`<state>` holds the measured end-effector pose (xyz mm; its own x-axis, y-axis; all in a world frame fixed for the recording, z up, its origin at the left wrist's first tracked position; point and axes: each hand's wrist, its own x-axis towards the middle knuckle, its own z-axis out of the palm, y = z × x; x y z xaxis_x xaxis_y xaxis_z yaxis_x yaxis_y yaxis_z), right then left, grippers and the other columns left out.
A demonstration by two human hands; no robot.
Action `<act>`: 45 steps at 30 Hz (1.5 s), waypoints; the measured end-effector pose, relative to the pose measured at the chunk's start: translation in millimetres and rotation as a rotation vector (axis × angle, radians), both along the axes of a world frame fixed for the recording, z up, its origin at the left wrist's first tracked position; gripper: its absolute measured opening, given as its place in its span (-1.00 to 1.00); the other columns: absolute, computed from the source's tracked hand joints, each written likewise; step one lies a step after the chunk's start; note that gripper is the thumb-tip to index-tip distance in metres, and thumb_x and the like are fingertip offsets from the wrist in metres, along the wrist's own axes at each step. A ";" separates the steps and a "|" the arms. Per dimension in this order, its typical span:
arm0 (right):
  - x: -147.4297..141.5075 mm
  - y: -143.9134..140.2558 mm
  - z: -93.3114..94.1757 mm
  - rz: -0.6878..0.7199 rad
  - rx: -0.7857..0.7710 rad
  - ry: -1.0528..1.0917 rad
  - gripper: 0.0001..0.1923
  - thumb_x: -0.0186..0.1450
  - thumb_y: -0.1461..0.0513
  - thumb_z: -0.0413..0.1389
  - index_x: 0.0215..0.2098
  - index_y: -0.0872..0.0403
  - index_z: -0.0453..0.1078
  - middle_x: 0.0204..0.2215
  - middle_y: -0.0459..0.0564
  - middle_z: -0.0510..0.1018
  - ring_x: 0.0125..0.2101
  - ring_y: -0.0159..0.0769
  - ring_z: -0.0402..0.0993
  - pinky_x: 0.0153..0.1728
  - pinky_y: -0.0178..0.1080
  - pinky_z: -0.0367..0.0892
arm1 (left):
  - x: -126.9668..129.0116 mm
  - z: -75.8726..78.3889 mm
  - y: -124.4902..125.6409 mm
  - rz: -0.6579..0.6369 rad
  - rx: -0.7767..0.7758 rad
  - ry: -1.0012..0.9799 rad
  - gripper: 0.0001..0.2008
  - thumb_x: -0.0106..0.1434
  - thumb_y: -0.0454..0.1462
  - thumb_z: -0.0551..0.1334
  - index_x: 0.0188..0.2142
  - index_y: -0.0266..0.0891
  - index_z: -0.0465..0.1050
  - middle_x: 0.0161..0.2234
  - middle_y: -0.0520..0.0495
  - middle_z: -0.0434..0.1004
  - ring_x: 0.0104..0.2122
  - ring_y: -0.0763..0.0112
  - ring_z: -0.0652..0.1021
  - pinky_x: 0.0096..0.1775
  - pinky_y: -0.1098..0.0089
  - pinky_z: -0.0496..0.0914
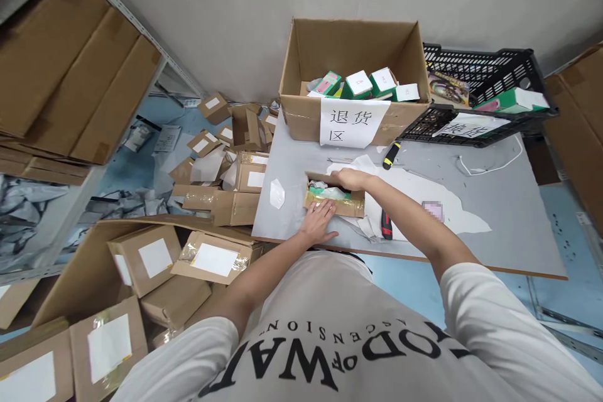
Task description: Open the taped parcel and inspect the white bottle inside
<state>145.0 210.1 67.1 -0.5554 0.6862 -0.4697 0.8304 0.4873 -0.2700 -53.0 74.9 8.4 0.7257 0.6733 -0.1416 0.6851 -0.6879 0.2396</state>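
Note:
A small cardboard box (355,207) with yellowish tape sits opened on the table, close to its front edge. Inside it show a green package (326,192) and some white wrapping. My left hand (319,221) rests on the box's near side, fingers spread. At the far right part of the opening, my right hand (351,179) has its fingers curled at the box's edge; the fingertips are partly hidden. A red-and-black box cutter (386,225) lies right of the box, and a yellow-and-black cutter (391,156) lies farther back.
On the grey table (509,201) stand a large carton (301,116) of green-and-white boxes and a black crate (537,81). White paper (461,217) and a white cable (494,169) lie there too. Opened boxes (235,207) pile up at left; a big carton with labelled parcels (155,260) stands nearer.

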 end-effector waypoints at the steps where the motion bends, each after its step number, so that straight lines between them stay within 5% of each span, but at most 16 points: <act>1: 4.0 4.4 0.6 -0.022 0.006 0.038 -0.63 0.40 0.20 -0.18 -0.02 0.21 0.35 -0.19 0.22 0.55 -0.22 -0.18 0.48 -0.22 -0.26 0.23 | -1.0 -0.1 -1.0 -0.004 0.001 0.000 -0.17 0.16 0.10 0.11 0.29 -0.30 -0.03 0.32 -0.23 -0.05 0.31 0.09 -0.04 0.24 0.03 -0.12; 6: 22.8 14.7 -15.1 -0.258 0.053 0.030 -0.63 0.37 0.07 -0.08 -0.03 0.11 0.37 -0.11 0.15 0.54 -0.12 -0.11 0.43 -0.15 -0.22 0.24 | -3.4 -2.6 -2.2 0.006 0.031 0.011 -0.23 0.21 0.02 0.10 0.30 -0.29 -0.06 0.32 -0.21 -0.06 0.31 0.12 -0.05 0.24 0.02 -0.08; 11: 28.4 -3.1 -47.0 -0.479 0.145 -0.002 -0.50 0.35 0.04 -0.05 0.16 0.12 0.20 0.04 0.19 0.42 -0.03 -0.10 0.37 -0.14 -0.19 0.26 | 0.8 -10.3 2.0 0.017 0.055 0.025 -0.46 0.31 -0.31 -0.06 0.29 -0.21 -0.02 0.31 -0.13 0.02 0.30 0.25 0.05 0.22 0.06 0.01; 15: 28.9 -10.8 -49.6 -0.440 0.339 0.064 -0.57 0.35 0.11 -0.02 0.12 0.14 0.24 0.04 0.21 0.39 0.01 -0.06 0.30 -0.04 -0.13 0.22 | -3.2 -7.4 12.2 0.003 0.049 0.014 -0.44 0.29 -0.41 -0.08 0.29 -0.19 -0.01 0.30 -0.13 0.03 0.28 0.30 0.10 0.19 0.13 0.10; 20: 20.6 -43.0 -26.4 -0.231 0.590 0.241 -0.63 0.38 0.27 -0.13 0.12 0.13 0.26 0.10 0.20 0.32 0.09 -0.07 0.19 0.08 -0.02 0.09 | -36.2 14.2 52.0 0.030 0.059 -0.053 -0.16 0.16 -0.10 0.23 0.32 -0.31 -0.13 0.33 -0.25 -0.13 0.31 0.12 -0.04 0.22 0.14 0.04; 24: -1.1 -82.4 -16.5 -0.077 0.420 0.279 -0.53 0.33 0.07 0.00 0.12 0.15 0.26 0.02 0.22 0.39 0.02 -0.05 0.27 0.04 -0.05 0.14 | -63.7 18.6 94.1 -0.058 -0.044 -0.002 0.05 -0.02 -0.03 0.37 0.32 -0.31 -0.15 0.33 -0.27 -0.12 0.32 0.09 -0.06 0.26 0.11 -0.09; 27: -20.2 -90.9 -19.1 -0.195 0.220 0.177 -0.31 0.17 -0.05 0.17 0.12 0.19 0.25 -0.01 0.24 0.42 -0.02 0.00 0.33 -0.02 -0.10 0.21 | -70.7 10.8 114.6 -0.133 -0.125 0.007 0.05 -0.05 -0.03 0.40 0.30 -0.29 -0.10 0.32 -0.28 -0.11 0.31 0.11 -0.02 0.25 0.11 -0.06; 32: -37.7 -83.5 -18.1 -0.338 0.044 0.130 -0.39 0.08 0.09 0.29 0.04 0.11 0.30 0.01 0.15 0.44 -0.01 -0.08 0.39 -0.12 -0.24 0.27 | -69.5 -3.3 120.3 -0.124 -0.171 -0.080 -0.02 -0.02 -0.03 0.39 0.28 -0.24 -0.04 0.31 -0.32 -0.07 0.27 0.15 0.12 0.24 0.09 0.00; 45: -62.4 -120.6 -6.5 -0.318 0.215 -0.111 -0.78 0.34 0.26 -0.05 -0.05 0.04 0.30 -0.17 0.06 0.54 -0.22 -0.20 0.46 -0.24 -0.24 0.22 | -74.4 -21.3 110.7 -0.071 -0.171 -0.187 -0.03 -0.05 -0.11 0.41 0.27 -0.24 -0.02 0.30 -0.33 -0.06 0.25 0.12 0.16 0.22 0.08 0.08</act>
<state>82.6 89.5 60.6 -0.2528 0.9050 -0.3422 0.9675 0.2364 -0.0897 -127.4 185.6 -12.9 0.7946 0.5973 -0.1083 0.5693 -0.6713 0.4745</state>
